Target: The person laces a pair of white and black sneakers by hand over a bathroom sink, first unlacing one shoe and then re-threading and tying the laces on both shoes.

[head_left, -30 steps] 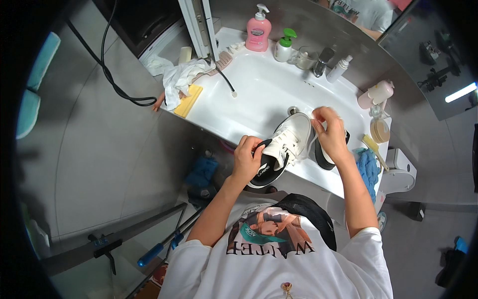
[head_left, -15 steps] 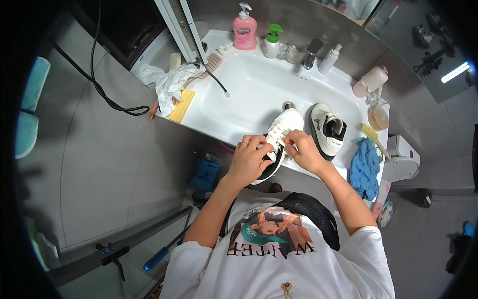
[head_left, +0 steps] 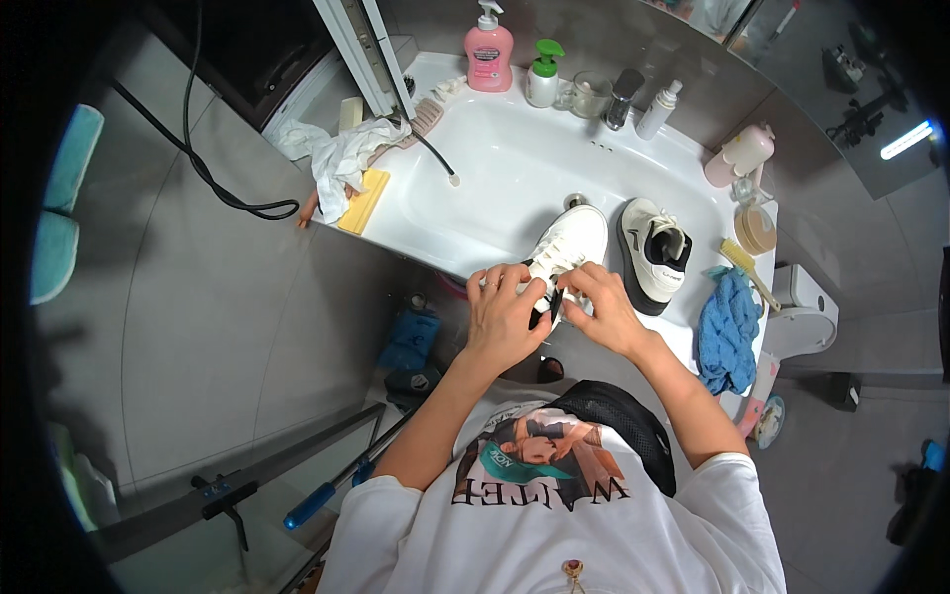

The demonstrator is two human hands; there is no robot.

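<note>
Over the near edge of the sink, my two hands are on a white sneaker (head_left: 572, 234) with white laces and a black lining. Its toe points away from me, over the basin. My left hand (head_left: 507, 309) grips the left side of its opening, fingers bent over the collar. My right hand (head_left: 602, 309) closes its fingertips on the right side of the opening, by the lower laces. Both hands hide much of the heel end. To the right, a matching white sneaker (head_left: 653, 259) with a black sole stands on the sink, touched by neither hand.
The white sink (head_left: 485, 178) has a faucet (head_left: 622, 99) at the back, beside a pink pump bottle (head_left: 489, 57) and a green-topped pump bottle (head_left: 542, 79). A yellow sponge (head_left: 363, 202) and white cloth (head_left: 341, 163) lie left; a blue cloth (head_left: 728, 332) and brush (head_left: 749, 272) lie right.
The held sneaker has turned slightly, and its heel end has swung right between my hands. My right fingers have shifted from the laces toward the collar. The other sneaker stays put.
</note>
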